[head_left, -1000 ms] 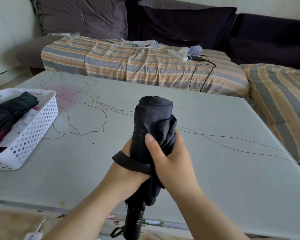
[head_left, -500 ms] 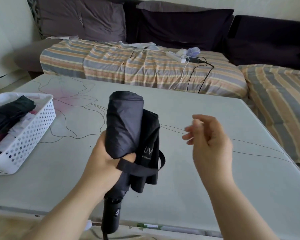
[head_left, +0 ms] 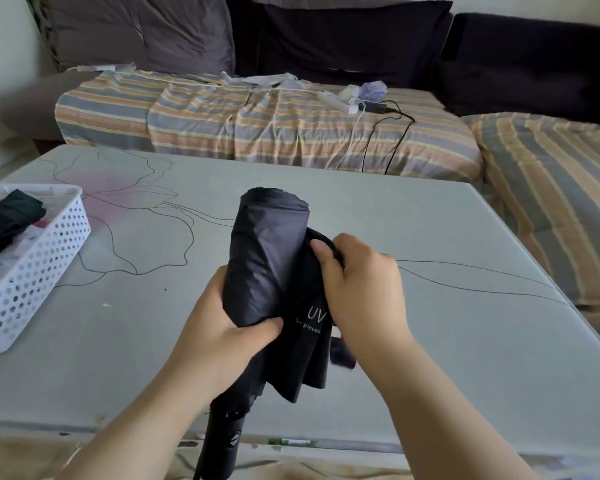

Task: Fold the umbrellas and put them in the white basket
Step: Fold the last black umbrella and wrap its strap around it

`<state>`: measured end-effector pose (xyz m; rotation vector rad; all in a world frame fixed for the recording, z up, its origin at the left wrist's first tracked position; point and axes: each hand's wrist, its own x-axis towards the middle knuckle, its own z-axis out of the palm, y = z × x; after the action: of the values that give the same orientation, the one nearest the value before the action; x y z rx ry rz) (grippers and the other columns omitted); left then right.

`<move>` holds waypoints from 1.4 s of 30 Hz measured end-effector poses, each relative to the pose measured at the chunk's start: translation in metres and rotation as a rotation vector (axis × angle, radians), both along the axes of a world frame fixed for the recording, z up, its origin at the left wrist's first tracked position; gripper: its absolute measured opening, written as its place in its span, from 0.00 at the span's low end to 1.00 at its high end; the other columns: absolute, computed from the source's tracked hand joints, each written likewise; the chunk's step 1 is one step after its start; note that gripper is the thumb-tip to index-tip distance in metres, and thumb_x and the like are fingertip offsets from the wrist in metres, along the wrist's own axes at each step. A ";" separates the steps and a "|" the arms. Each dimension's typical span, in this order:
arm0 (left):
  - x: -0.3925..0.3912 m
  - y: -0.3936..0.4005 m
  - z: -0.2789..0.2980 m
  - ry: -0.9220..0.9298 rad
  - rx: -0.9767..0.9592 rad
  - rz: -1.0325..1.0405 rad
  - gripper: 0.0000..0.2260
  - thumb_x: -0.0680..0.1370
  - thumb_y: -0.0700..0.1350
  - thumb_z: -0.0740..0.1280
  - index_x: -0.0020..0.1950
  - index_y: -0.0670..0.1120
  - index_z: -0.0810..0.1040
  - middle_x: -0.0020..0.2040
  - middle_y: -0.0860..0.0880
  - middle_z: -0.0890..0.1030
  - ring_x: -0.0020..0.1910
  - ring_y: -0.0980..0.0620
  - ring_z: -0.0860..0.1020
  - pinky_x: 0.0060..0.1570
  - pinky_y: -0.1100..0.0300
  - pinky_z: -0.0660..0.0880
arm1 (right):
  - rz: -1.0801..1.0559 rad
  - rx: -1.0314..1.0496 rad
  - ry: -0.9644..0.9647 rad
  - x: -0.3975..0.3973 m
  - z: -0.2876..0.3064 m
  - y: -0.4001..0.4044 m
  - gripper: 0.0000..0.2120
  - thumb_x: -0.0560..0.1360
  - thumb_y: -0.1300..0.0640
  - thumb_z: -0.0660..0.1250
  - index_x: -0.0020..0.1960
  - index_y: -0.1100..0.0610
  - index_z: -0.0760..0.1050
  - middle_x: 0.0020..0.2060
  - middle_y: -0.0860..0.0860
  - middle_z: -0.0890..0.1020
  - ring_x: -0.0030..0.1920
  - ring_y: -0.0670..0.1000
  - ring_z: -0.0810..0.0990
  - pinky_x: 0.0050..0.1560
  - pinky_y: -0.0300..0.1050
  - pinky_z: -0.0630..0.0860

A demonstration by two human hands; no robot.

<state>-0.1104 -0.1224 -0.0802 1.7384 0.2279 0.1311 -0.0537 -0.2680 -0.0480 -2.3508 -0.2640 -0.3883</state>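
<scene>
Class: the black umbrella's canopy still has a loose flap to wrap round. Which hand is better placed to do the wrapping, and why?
Probably the right hand: it already grips the loose flap beside the roll. The left hand grips the rolled black umbrella, steadying it above the table.

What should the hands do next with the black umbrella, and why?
Probably wrap the strap around and fasten it. The left hand grips the rolled black umbrella, and the right hand pinches what looks like its strap at the side. A flap of cloth printed UV hangs loose, so it isn't ready for the white basket.
</scene>
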 end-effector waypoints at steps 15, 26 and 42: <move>0.004 0.006 0.001 0.029 -0.224 0.183 0.19 0.59 0.42 0.72 0.49 0.52 0.76 0.42 0.51 0.84 0.42 0.49 0.83 0.46 0.46 0.80 | 0.174 0.145 0.399 -0.020 -0.013 0.004 0.21 0.75 0.46 0.67 0.33 0.61 0.69 0.27 0.56 0.76 0.26 0.48 0.78 0.26 0.37 0.74; 0.003 0.031 0.004 -0.021 0.026 0.278 0.22 0.63 0.41 0.75 0.52 0.56 0.73 0.44 0.55 0.82 0.45 0.53 0.81 0.46 0.50 0.78 | 0.115 0.239 -0.235 -0.014 0.005 -0.019 0.21 0.78 0.48 0.59 0.34 0.63 0.69 0.27 0.55 0.73 0.31 0.53 0.70 0.30 0.36 0.64; -0.007 -0.004 -0.008 0.068 0.375 -0.221 0.26 0.72 0.45 0.69 0.58 0.69 0.59 0.42 0.56 0.82 0.40 0.59 0.80 0.43 0.56 0.79 | 0.171 0.831 0.635 -0.013 -0.014 0.028 0.15 0.67 0.59 0.77 0.51 0.59 0.78 0.42 0.53 0.86 0.43 0.52 0.85 0.42 0.45 0.81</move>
<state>-0.1175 -0.1265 -0.0878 2.1298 0.0605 -0.0518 -0.0668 -0.2395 -0.0621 -1.5072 0.0149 0.2996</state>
